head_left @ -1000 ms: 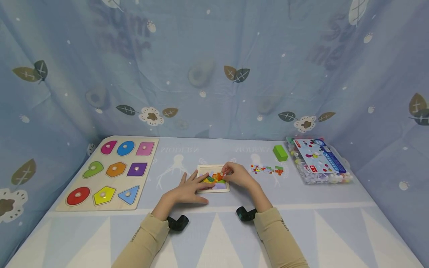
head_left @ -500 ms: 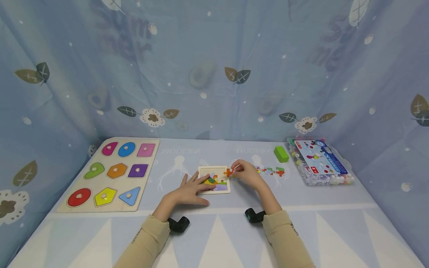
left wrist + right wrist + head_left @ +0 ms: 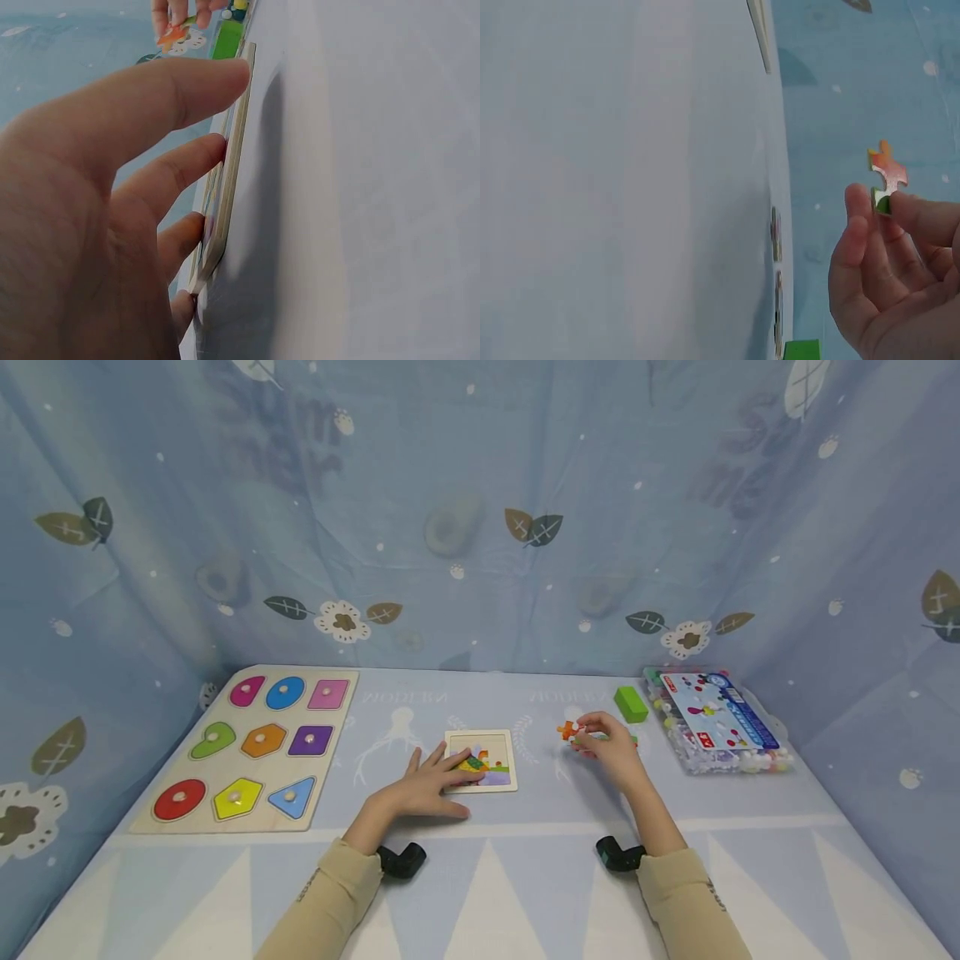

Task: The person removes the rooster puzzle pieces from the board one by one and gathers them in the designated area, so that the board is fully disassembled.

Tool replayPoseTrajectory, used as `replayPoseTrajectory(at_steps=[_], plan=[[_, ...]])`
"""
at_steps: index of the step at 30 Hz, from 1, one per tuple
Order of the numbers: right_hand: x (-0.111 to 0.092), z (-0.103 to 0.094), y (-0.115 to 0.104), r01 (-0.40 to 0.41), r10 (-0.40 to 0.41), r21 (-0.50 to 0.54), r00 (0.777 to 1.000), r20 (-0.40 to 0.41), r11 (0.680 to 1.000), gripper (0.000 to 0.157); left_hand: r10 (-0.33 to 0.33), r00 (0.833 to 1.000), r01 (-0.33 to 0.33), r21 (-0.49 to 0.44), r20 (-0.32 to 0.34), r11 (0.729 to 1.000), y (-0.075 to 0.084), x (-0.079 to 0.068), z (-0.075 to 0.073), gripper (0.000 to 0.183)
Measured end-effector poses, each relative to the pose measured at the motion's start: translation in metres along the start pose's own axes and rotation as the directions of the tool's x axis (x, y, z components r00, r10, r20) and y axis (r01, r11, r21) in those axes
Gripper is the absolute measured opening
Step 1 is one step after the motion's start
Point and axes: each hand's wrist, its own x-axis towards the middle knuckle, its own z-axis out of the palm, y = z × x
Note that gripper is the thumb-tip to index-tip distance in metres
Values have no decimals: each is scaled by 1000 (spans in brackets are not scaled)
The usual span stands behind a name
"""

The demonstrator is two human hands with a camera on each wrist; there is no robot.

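Observation:
My right hand (image 3: 617, 756) is raised over the table at centre right, pinching an orange, white and green jigsaw piece (image 3: 890, 166) between thumb and fingertips. Several loose jigsaw pieces (image 3: 776, 234) lie in a row on the table below that hand, largely hidden by it in the head view. Spread fingers of my left hand (image 3: 426, 787) rest on a small wooden puzzle tray (image 3: 514, 770). Part of a colourful picture shows in the tray, and bare wood shows along its upper part. My left fingers cover the tray's left side.
A shape-knob board (image 3: 198, 823) with coloured pieces lies at the left. Behind my right hand stands a green block (image 3: 631, 704). Farther right is a clear box of beads (image 3: 712, 718) with a printed label. A patterned curtain (image 3: 480, 593) closes off the back.
My right hand has lifted the orange jigsaw piece out of the tray and carried it right, over the loose pieces. The left hand stays on the tray.

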Motion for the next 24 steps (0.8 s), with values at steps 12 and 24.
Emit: replayPoseTrajectory(at_steps=[12,24], plan=[[-17,-34,11,-95,87,-67,989,-116,993,37,3,1000,-3,-12,-2,1000,1,0,0,60],[-24,-61,18,-231,203,-130,959,-197,964,34,-3,1000,3,-5,-5,1000,0,0,1,60]])
